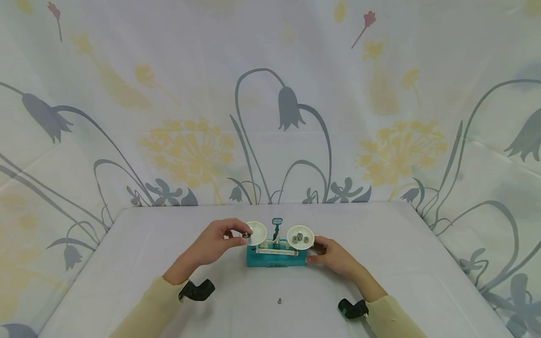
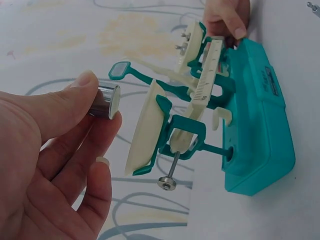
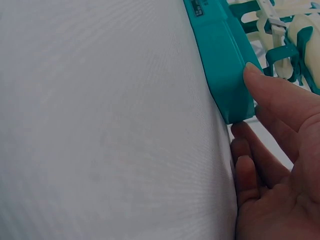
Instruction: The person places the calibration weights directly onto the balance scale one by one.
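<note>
A teal and cream balance scale (image 1: 275, 260) stands on the table. My left hand (image 1: 216, 241) pinches a shiny metal cylinder weight (image 2: 104, 101) between thumb and fingers, right beside the rim of the left pan (image 1: 258, 232). In the left wrist view that pan (image 2: 146, 131) shows nearly edge-on, a small gap from the weight. Three metal weights (image 1: 299, 236) stand in the right pan (image 1: 301, 228). At the scale's right end my right hand (image 1: 334, 256) grips the teal base (image 3: 225, 70), its thumb on the upper edge and its fingers curled by the end.
A small metal weight (image 1: 279, 301) stands alone on the white table (image 1: 236, 310), in front of the scale. Behind the table hangs a flower-printed cloth (image 1: 203, 94). Black wrist cameras (image 1: 198, 290) sit on both forearms.
</note>
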Tool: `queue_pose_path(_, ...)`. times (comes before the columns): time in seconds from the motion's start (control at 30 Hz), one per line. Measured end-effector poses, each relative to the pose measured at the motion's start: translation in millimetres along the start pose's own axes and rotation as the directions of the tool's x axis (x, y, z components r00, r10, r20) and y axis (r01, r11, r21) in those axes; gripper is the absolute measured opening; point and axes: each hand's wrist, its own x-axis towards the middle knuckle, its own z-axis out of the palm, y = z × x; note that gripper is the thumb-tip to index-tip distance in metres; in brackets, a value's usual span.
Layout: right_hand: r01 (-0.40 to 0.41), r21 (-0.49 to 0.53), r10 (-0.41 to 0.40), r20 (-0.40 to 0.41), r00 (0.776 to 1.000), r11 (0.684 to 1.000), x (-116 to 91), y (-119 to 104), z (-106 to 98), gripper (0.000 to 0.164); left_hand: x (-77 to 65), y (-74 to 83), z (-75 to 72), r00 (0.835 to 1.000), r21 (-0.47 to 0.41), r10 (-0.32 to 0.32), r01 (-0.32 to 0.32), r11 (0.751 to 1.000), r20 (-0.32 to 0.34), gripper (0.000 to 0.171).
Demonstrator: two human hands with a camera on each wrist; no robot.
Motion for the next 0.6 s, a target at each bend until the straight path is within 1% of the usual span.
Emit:
queue_pose_path(0.27, 0.002, -0.02, -0.002, 0.0, 1.0, 1.0, 0.8, 0.8, -0.8, 0.061, 7.3, 0.5, -5.0, 1.0, 0.028, 0.011, -0.011, 1.0, 0.01, 0.018)
queue_pose_path(0.37, -0.011, -0.034, 0.01, -0.009, 1.0, 0.999, 1.4, 2.5, -1.3, 0.061, 10.2, 0.0, -6.6, 1.0, 0.035, 0.019, -0.02, 0.999, 0.013, 0.019)
queue_pose_path(0.5, -0.027, -0.053, 0.026, -0.015, 1.0, 0.998, 1.4, 2.9, -0.9, 0.061, 13.0, -0.9, -7.6, 1.0, 0.041, 0.011, -0.011, 0.999, 0.015, 0.019)
queue_pose_path(0.6, -0.024, -0.055, 0.024, -0.009, 1.0, 0.998, 1.0, 1.9, -0.6, 0.061, 15.1, -1.5, -7.3, 1.0, 0.05, 0.0, 0.0, 0.999, 0.019, 0.019)
